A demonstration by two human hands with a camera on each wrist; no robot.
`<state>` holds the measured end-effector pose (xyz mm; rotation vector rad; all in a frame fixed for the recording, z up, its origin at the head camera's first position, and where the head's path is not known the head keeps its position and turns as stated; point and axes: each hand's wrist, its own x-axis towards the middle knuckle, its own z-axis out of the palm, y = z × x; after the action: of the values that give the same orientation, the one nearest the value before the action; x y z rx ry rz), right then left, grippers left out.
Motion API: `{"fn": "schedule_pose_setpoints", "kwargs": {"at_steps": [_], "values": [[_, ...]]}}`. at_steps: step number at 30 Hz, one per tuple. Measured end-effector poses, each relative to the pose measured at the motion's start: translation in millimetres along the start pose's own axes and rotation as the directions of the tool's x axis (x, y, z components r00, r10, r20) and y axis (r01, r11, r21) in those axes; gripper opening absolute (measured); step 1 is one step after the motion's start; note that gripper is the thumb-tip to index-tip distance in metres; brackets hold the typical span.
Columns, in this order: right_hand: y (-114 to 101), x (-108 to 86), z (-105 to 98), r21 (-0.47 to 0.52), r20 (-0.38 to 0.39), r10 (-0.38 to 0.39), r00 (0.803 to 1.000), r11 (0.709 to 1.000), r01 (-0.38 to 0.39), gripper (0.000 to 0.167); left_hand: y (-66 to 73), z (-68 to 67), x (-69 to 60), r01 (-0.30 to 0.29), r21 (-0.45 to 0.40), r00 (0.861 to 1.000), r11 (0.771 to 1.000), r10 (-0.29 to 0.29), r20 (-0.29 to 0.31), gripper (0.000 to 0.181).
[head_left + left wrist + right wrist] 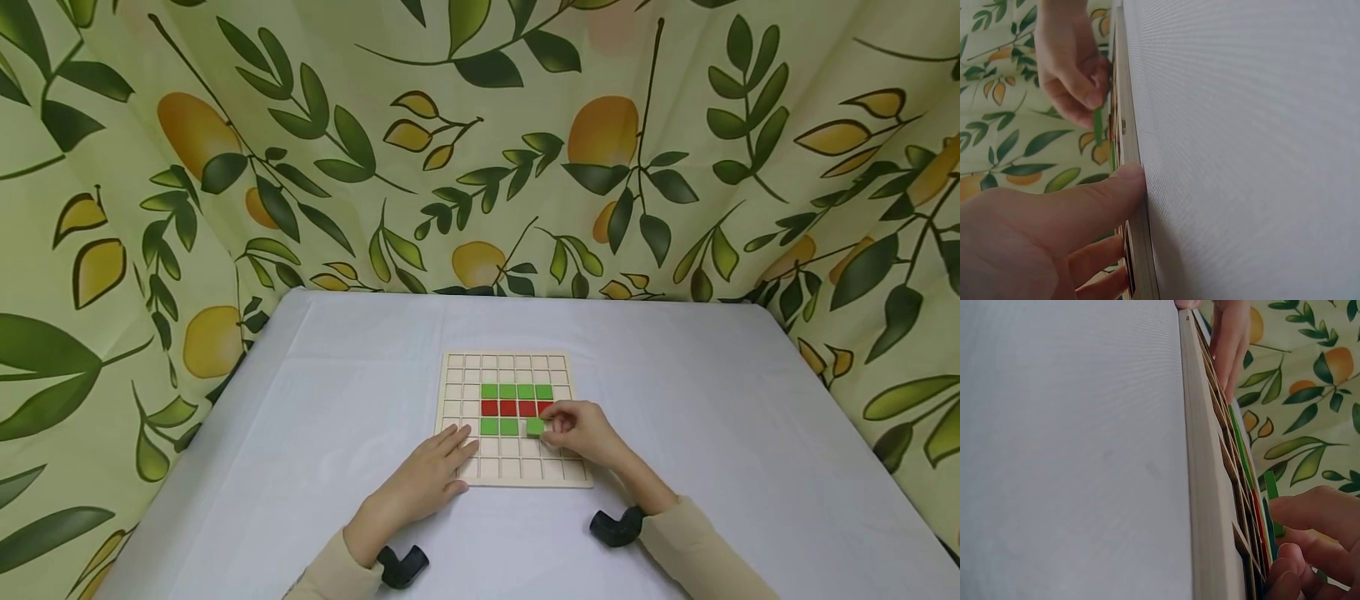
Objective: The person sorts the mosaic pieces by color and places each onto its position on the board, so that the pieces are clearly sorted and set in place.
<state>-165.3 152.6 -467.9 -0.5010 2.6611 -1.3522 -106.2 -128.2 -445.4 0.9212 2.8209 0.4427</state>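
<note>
A square wooden grid board [510, 472] lies on the table, with a row of green tiles [507, 392], a row of red tiles [508, 408] and two green tiles [498, 427] set in its cells. Between thumb and fingers my right hand [583, 429] pinches a loose green tile [535, 427], just above the board and right of those two. The right wrist view shows this green tile [1271, 485] on edge, apart from the board. My left hand [431, 471] rests on the board's near left corner, fingers extended; its thumb [1094, 209] touches the front edge.
A white cloth [337, 400] covers the table around the board. Behind it hangs a curtain [495, 208] patterned with leaves and fruit. Black curved pieces sit at the left wrist [403, 568] and the right wrist [617, 528].
</note>
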Motion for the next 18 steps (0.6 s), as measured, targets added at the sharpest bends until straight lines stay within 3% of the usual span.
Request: {"fn": "schedule_pose_setpoints", "kwargs": {"at_steps": [18], "values": [[-6.9,5.5,5.3,-0.076,-0.016,0.061,0.998,0.995,-0.062,0.02,0.0,-0.6,0.0,0.009,-0.015,1.0,1.0,-0.009,0.019,0.055]]}}
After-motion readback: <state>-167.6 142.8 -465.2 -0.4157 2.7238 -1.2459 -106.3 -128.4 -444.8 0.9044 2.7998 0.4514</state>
